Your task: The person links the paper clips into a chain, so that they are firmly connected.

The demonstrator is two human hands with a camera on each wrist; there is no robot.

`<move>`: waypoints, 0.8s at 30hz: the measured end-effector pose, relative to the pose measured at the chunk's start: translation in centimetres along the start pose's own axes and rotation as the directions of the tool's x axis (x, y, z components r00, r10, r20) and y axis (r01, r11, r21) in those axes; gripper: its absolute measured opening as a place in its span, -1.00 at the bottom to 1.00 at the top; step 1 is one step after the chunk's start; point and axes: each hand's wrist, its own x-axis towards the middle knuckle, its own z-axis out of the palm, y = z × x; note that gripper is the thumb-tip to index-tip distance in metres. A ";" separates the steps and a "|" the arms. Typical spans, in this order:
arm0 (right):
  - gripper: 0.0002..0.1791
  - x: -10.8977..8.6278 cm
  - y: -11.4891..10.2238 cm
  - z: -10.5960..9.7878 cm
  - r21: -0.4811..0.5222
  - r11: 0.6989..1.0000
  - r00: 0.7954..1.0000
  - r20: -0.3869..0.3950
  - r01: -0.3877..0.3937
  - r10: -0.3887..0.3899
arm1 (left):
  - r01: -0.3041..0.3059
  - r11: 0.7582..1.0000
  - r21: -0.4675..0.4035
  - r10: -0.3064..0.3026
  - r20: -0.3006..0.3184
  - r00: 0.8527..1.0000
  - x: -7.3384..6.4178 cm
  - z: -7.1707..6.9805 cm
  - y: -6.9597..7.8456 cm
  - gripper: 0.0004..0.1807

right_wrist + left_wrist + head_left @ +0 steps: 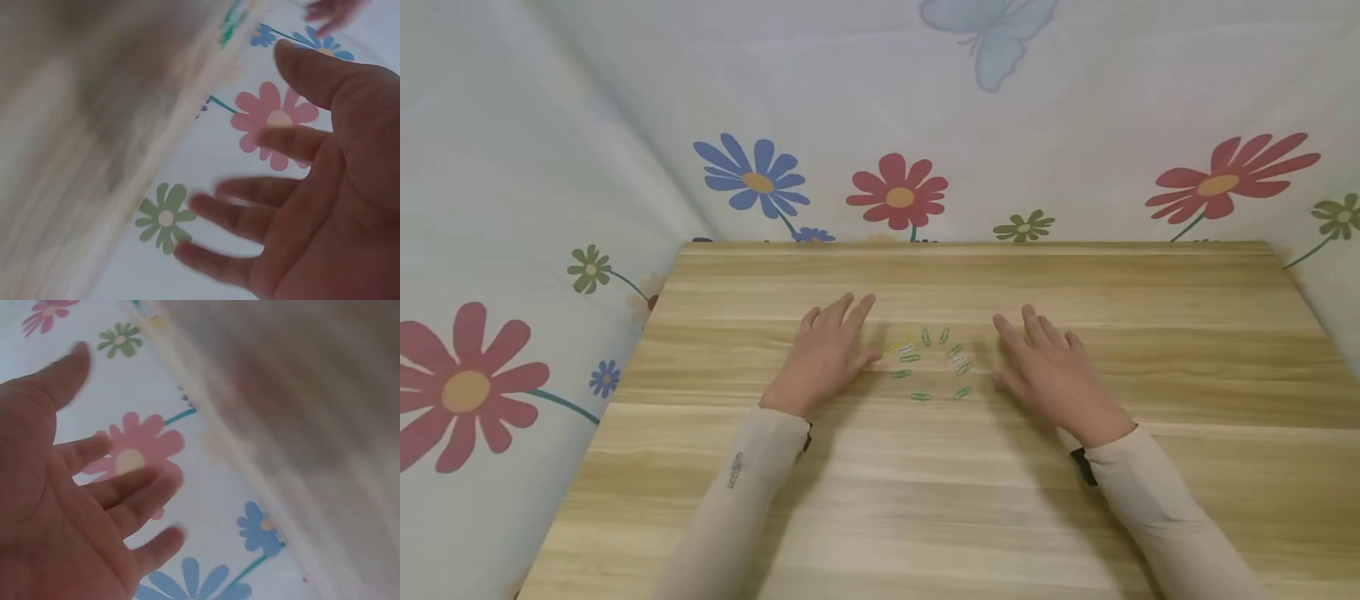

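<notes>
Several small paper clips, most of them green point(921, 397), lie spread in a loose ring on the wooden table in the head view. A white paper clip point(906, 348) and a yellow paper clip point(909, 337) are at the ring's upper left, and another white clip point(956, 361) is at its right. My left hand point(823, 358) is over the table left of the clips, its fingers extended and thumb toward them. On the other side my right hand point(1052, 375) mirrors it, fingers spread. Both palms show bare in the wrist views.
The wooden table point(880, 500) ends at a far edge against a white cloth backdrop point(1075, 125) printed with flowers and a butterfly. The same cloth hangs along the left side. Long light sleeves point(722, 508) cover both forearms, with a dark band at each wrist.
</notes>
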 end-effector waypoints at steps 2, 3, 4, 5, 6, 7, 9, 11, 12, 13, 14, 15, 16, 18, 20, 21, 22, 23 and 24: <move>-0.34 1.0 -0.3 -0.4 0.037 0.998 0.999 0.015 0.041 -0.042 | 0.011 0.999 -0.043 -0.009 0.031 0.999 0.6 -0.3 0.4 -0.35; -0.41 1.5 -0.5 -0.5 0.058 0.997 0.998 0.018 0.055 -0.056 | 0.018 0.997 -0.070 -0.014 0.054 0.998 1.0 -0.4 0.6 -0.45; -0.48 2.1 -0.6 -0.6 0.082 0.995 0.998 0.026 0.061 -0.063 | 0.031 0.995 -0.094 -0.024 0.079 0.997 1.3 -0.5 0.9 -0.54; -0.53 2.7 -0.8 -0.7 0.105 0.993 0.997 0.034 0.061 -0.065 | 0.042 0.993 -0.106 -0.031 0.105 0.994 1.7 -0.5 1.1 -0.63; -0.58 3.3 -0.9 -0.7 0.122 0.991 0.997 0.046 0.060 -0.066 | 0.058 0.992 -0.112 -0.043 0.132 0.990 2.0 -0.5 1.3 -0.70; -0.61 3.9 -1.1 -0.7 0.147 0.988 0.996 0.067 0.047 -0.058 | 0.075 0.991 -0.112 -0.057 0.154 0.986 2.4 -0.4 1.6 -0.74; -0.68 5.1 -1.4 -0.5 0.190 0.982 0.993 0.111 0.020 -0.042 | 0.103 0.989 -0.104 -0.083 0.185 0.979 2.9 -0.4 2.0 -0.80; -0.72 6.2 -1.7 -0.2 0.210 0.978 0.988 0.153 -0.001 -0.032 | 0.131 0.987 -0.093 -0.109 0.208 0.972 3.3 -0.3 2.3 -0.85; -0.74 6.6 -1.9 -0.1 0.218 0.976 0.985 0.171 -0.007 -0.031 | 0.145 0.985 -0.096 -0.121 0.220 0.968 3.4 -0.2 2.5 -0.87; -0.75 7.0 -2.1 0.1 0.225 0.974 0.983 0.183 -0.013 -0.029 | 0.157 0.983 -0.100 -0.130 0.234 0.964 3.6 -0.2 2.6 -0.89; -0.76 7.3 -2.2 0.3 0.224 0.975 0.981 0.190 -0.009 -0.035 | 0.167 0.980 -0.105 -0.137 0.249 0.959 3.7 -0.1 2.7 -0.91; -0.77 7.5 -2.4 0.4 0.223 0.975 0.980 0.193 -0.004 -0.040 | 0.175 0.979 -0.104 -0.143 0.262 0.954 3.7 -0.1 2.8 -0.92; -0.79 7.7 -2.5 0.5 0.222 0.975 0.980 0.193 0.002 -0.046 | 0.180 0.978 -0.104 -0.146 0.274 0.950 3.8 0.0 2.9 -0.93; -0.80 7.9 -2.7 0.7 0.225 0.974 0.980 0.194 0.010 -0.054 | 0.183 0.978 -0.097 -0.149 0.287 0.946 3.9 0.0 2.9 -0.93; -0.80 7.9 -2.8 1.0 0.226 0.974 0.978 0.200 0.016 -0.062 | 0.184 0.979 -0.086 -0.152 0.288 0.945 4.1 0.1 2.9 -0.93; -0.80 7.9 -2.8 1.1 0.225 0.974 0.977 0.202 0.016 -0.063 | 0.184 0.980 -0.083 -0.154 0.284 0.947 4.2 0.2 3.0 -0.94; -0.80 7.9 -2.7 1.3 0.221 0.975 0.977 0.204 0.016 -0.062 | 0.182 0.980 -0.081 -0.153 0.280 0.948 4.3 0.2 3.0 -0.95; -0.81 7.9 -2.7 1.4 0.218 0.976 0.976 0.208 0.018 -0.065 | 0.180 0.980 -0.079 -0.152 0.276 0.949 4.4 0.2 3.0 -0.96; -0.82 8.0 -2.6 1.5 0.211 0.977 0.976 0.208 0.020 -0.065 | 0.182 0.980 -0.084 -0.152 0.278 0.948 4.4 0.2 3.1 -0.97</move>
